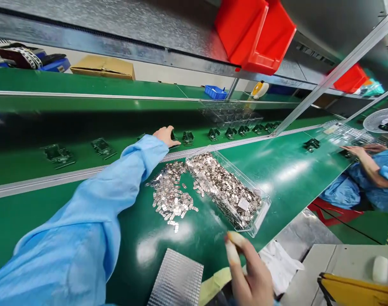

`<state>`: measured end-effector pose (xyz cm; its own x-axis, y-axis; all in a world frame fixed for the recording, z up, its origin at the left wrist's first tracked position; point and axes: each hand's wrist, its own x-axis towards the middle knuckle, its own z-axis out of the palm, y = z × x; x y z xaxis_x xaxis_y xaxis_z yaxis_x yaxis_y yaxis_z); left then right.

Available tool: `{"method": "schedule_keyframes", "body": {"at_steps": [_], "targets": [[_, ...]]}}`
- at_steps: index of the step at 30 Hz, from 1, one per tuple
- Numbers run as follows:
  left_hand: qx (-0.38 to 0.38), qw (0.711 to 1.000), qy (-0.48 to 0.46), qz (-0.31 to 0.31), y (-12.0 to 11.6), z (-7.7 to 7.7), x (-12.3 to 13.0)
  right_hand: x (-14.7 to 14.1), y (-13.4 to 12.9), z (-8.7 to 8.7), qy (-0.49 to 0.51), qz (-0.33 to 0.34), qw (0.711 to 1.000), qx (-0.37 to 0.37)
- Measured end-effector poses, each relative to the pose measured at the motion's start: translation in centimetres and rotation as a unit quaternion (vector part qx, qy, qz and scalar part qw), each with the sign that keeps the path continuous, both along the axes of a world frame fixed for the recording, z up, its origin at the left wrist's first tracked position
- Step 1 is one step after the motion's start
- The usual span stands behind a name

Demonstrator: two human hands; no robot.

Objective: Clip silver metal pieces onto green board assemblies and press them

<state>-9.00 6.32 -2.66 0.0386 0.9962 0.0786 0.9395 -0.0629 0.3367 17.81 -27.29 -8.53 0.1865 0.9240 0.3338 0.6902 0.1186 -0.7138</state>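
Observation:
My left hand (pixel 165 136) is stretched out over the green belt, thumb and fingers closed around a small dark-green circuit board assembly (pixel 174 136). Another circuit board assembly (pixel 188 137) stands just right of it. In the foreground, my right hand (pixel 253 272) is raised with pale covers on its thumb and forefinger. Those fingertips are pinched together; anything between them is too small to make out. Beyond this hand lies a clear plastic tray (pixel 257 212) full of small silvery metal pieces. A loose pile of the same metal pieces (pixel 174 199) lies left of the tray.
A ridged silvery block (pixel 177 278) lies at the near table edge. More circuit boards (pixel 103 148) line the belt. Red bins (pixel 256 38) hang off the overhead shelf. At right, a co-worker's hands (pixel 361 153) are beside clear trays (pixel 337 129). A metal post (pixel 334 76) slants across.

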Motion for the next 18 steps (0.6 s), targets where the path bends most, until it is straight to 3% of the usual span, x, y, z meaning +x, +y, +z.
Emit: {"method": "schedule_keyframes", "body": {"at_steps": [3, 4, 6, 8, 10, 13, 18], "targets": [[0.032, 0.996, -0.024, -0.078, -7.9, 1.0, -2.6, -3.1, 6.9, 1.5, -0.142, 0.063, 0.984, -0.086], [0.037, 0.991, -0.035, -0.126, -11.1, 0.8, -3.8, -4.1, 9.3, 1.9, -0.222, 0.064, 0.962, -0.144], [0.023, 0.983, -0.029, -0.177, -17.4, -0.1, -6.0, -5.9, 13.4, 1.9, -0.265, 0.055, 0.946, -0.176], [-0.017, 0.988, 0.014, -0.152, -23.0, -1.6, -7.8, -7.4, 16.3, 1.2, -0.294, 0.042, 0.935, -0.196], [-0.044, 0.991, 0.046, -0.117, -27.1, -3.1, -8.8, -8.6, 17.9, 0.3, -0.317, 0.035, 0.925, -0.208], [-0.032, 0.994, 0.023, -0.098, -30.5, -5.0, -9.8, -9.2, 18.2, -1.0, -0.342, 0.043, 0.916, -0.203], [0.01, 0.989, -0.083, -0.122, -32.5, -7.4, -12.7, -7.5, 16.5, -1.9, -0.347, 0.088, 0.92, -0.161]]}}
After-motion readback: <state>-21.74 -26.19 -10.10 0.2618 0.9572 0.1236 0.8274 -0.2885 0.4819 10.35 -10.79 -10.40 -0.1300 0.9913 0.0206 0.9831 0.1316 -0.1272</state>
